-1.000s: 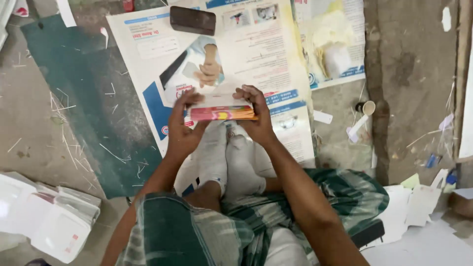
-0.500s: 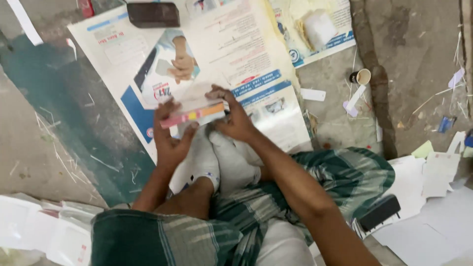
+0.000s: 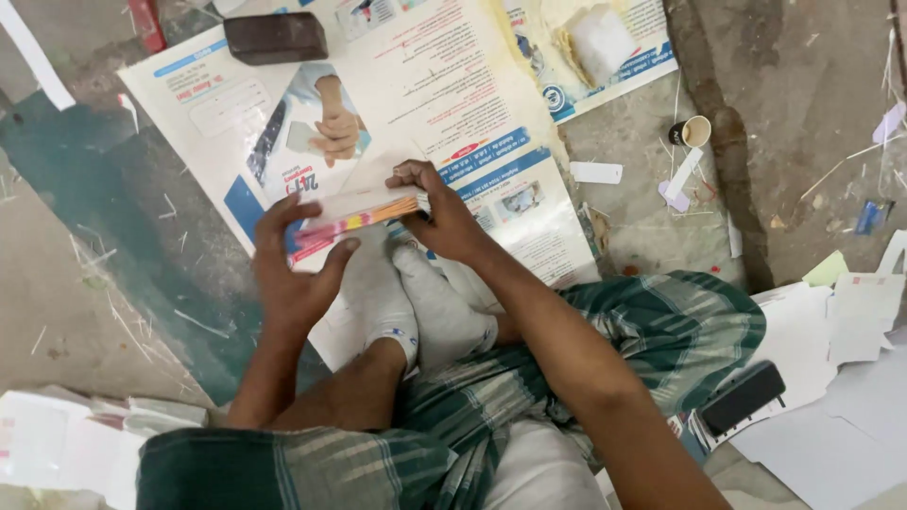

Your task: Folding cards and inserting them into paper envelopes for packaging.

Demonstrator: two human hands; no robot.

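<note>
I sit on the floor with my feet in white socks (image 3: 406,297) in front of me. Both hands hold a thick stack of printed cards (image 3: 357,212) with pink and orange edges, tilted slightly, just above my toes. My left hand (image 3: 295,274) cups the stack's left end from below, thumb and fingers around it. My right hand (image 3: 442,212) grips the right end with fingers curled over the top. The stack hangs over a large printed poster (image 3: 453,104) spread on the floor.
A dark brown block (image 3: 275,38) rests on the poster's far edge. A small paper cup (image 3: 692,131) and paper scraps lie to the right. White card piles sit at lower left (image 3: 66,439) and right (image 3: 841,321), and a black object (image 3: 743,397) lies by my right knee.
The view has shifted and tilted. The stack stays held in both hands; my left hand has slid lower along its left end and the stack now slants.
</note>
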